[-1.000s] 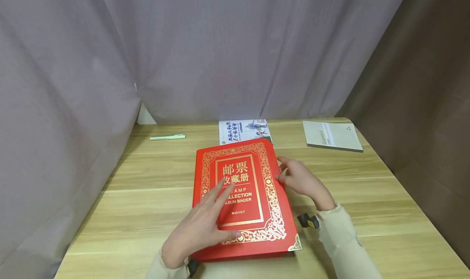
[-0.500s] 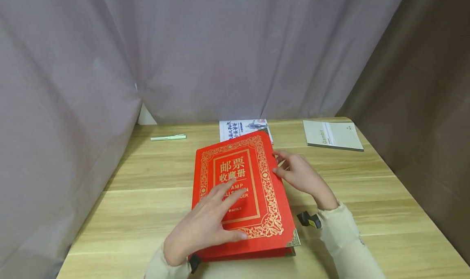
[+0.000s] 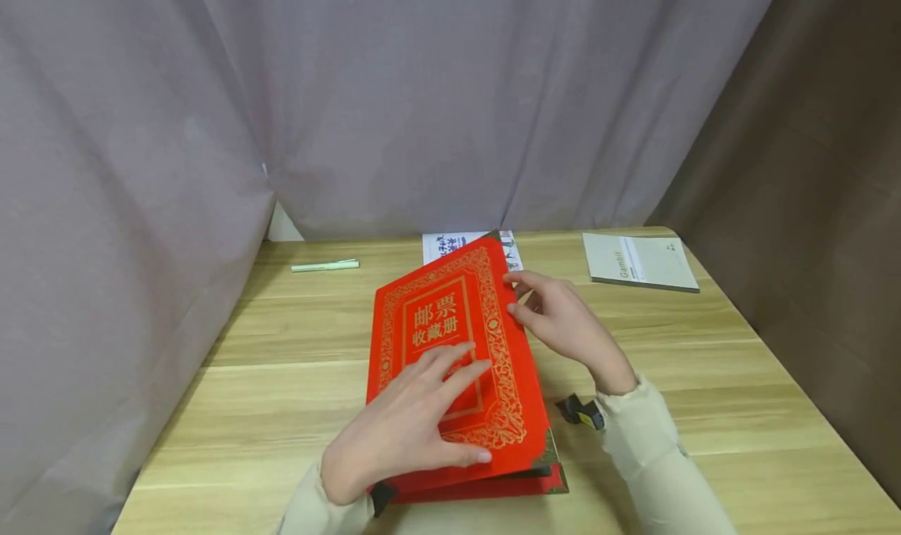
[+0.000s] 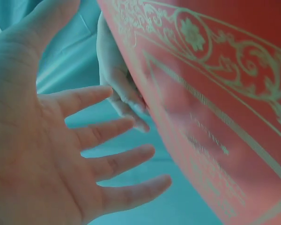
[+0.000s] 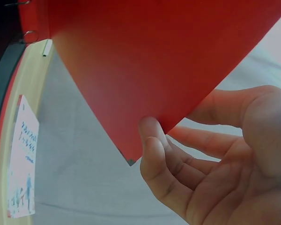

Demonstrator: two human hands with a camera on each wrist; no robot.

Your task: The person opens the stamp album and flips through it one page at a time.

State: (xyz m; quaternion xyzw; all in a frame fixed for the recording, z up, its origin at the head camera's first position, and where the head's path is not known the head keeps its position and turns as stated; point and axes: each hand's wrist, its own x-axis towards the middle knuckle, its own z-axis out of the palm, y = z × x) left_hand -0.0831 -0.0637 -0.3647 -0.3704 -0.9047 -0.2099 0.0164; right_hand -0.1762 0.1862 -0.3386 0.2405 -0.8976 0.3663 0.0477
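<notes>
A red stamp album binder (image 3: 436, 328) with gold ornament lies on the table in the head view, its front cover raised at the right and tilted leftward. At the cover's right edge, my right hand (image 3: 563, 324) pinches it, thumb on the outside and fingertips on the plain red inner side (image 5: 154, 61), as the right wrist view shows. My left hand (image 3: 408, 425) hovers over the lower cover with fingers spread, holding nothing; its palm (image 4: 42, 154) faces the cover in the left wrist view. Metal rings (image 5: 30, 36) show at the spine inside.
A white picture book (image 3: 438, 245) lies behind the binder, partly hidden by the raised cover. A grey book marked Gambit (image 3: 655, 263) is at the back right, a pale green pen (image 3: 325, 266) at the back left. Grey curtains (image 3: 394, 113) stand behind the table.
The binder's cover has swung up from nearly flat, its right edge rising leftward with my right hand. My left hand has shifted slightly right, still spread.
</notes>
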